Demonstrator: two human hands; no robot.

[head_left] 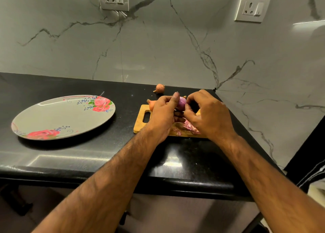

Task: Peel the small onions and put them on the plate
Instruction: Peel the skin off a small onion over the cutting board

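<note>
As the left hand (162, 115) pinches a small purple onion (181, 103) over the cutting board (140, 125), right hand (209, 116) pinching its other side, near counter (88, 150) right edge.

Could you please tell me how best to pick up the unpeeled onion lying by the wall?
Probably across its round middle, from above: the onion lies free on the counter, wall close behind, and its tapered end looks too thin for a firm grip.

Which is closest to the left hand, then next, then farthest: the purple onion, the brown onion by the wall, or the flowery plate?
1. Purple onion, held in the left hand.
2. Brown onion, a little behind.
3. Flowery plate, far left.
</note>
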